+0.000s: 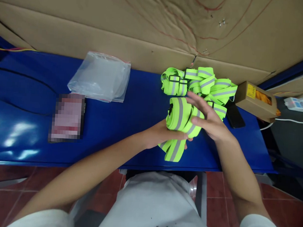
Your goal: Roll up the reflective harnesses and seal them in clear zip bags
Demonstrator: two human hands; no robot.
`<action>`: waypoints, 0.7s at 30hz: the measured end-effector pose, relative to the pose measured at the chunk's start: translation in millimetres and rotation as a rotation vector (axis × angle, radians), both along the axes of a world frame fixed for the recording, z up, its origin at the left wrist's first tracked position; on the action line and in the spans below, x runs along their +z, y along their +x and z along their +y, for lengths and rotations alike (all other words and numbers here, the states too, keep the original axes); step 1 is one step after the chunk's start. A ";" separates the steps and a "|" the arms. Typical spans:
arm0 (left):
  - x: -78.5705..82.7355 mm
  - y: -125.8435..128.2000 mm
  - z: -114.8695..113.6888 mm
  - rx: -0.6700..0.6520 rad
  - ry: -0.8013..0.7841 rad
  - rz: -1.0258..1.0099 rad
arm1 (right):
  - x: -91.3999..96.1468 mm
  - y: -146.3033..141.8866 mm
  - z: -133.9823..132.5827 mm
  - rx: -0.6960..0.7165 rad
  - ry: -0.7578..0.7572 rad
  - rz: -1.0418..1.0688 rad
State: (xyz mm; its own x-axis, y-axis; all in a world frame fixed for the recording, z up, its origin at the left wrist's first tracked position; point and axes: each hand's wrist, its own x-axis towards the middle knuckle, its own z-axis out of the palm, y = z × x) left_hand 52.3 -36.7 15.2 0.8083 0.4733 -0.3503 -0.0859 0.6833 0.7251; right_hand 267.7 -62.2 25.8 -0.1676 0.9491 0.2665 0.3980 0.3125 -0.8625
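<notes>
evidently, the left hand (164, 134) grasps a lime-yellow reflective strap bundle (179, 115) above the blue tabletop (142, 96); the right hand (212, 122), loosely uncurled, touches its side. it looks light, soft, prone to unrolling: best held around its middle.

The left arm (98, 163) is stretched diagonally forward and inward, with the left grip (162, 133) curled and its thumb laid flat, while the right arm (237, 168) is bent at the elbow and the right grip (212, 121) is held loosely spread, its fingers extended inward and its thumb set apart.
</notes>
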 end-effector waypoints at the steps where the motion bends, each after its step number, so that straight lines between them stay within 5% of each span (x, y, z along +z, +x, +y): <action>1: -0.9 -1.3 -0.2 -0.073 0.028 -0.001 | 1.3 2.2 -1.6 0.049 -0.127 0.039; 4: -5.5 -3.7 -0.4 -0.188 0.126 0.033 | 8.0 4.3 -8.8 0.126 -0.457 0.096; 7: -10.8 -3.1 0.6 -0.186 0.170 0.054 | 13.0 -0.8 -13.7 0.102 -0.524 0.134; 13: -12.2 -0.9 -0.6 -0.164 0.068 0.012 | 17.9 -8.9 -13.1 0.124 -0.415 0.159; 16: -11.5 -0.4 -2.5 -0.173 0.047 0.023 | 22.9 -8.1 -12.7 0.135 -0.222 0.025; 21: -15.1 3.0 -2.5 -0.139 0.232 0.092 | 23.5 -10.7 -14.9 0.215 0.003 -0.236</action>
